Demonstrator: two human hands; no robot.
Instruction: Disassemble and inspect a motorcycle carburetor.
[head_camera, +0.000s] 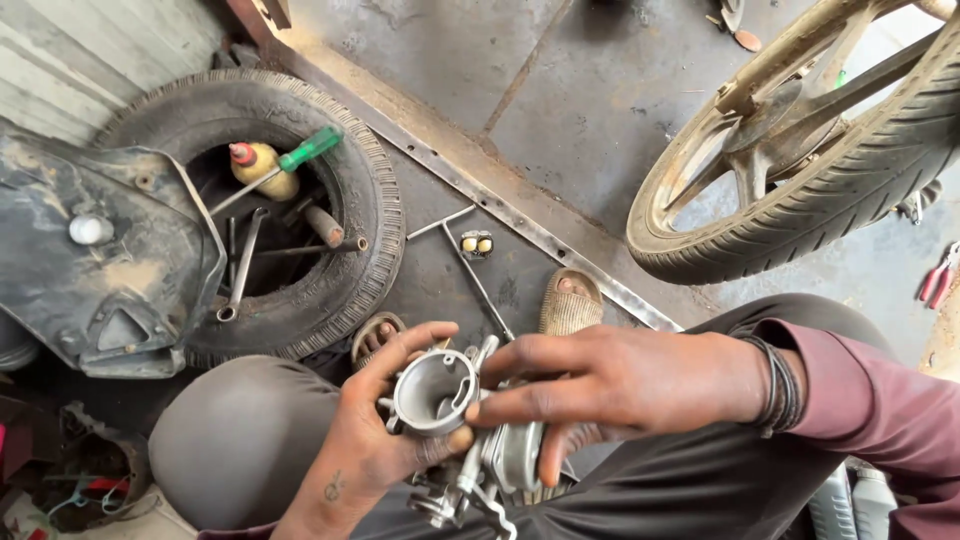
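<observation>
A grey metal carburettor (440, 395) with a round open throat sits between both hands, just above my lap. My left hand (375, 440) cups it from below and the left, thumb and fingers wrapped around the round body. My right hand (600, 385) comes in from the right, with its fingertips on the carburettor's right side and its lower metal parts (500, 465). A dark bracelet circles my right wrist, and the sleeve is maroon.
A tyre (355, 180) lies flat at the left holding a green-handled screwdriver (310, 148), a yellow bottle (262, 165) and spanners. A motorbike wheel (800, 180) stands at the upper right. A T-handle wrench (470, 260) lies on the concrete floor. Red pliers (938, 280) lie at the far right.
</observation>
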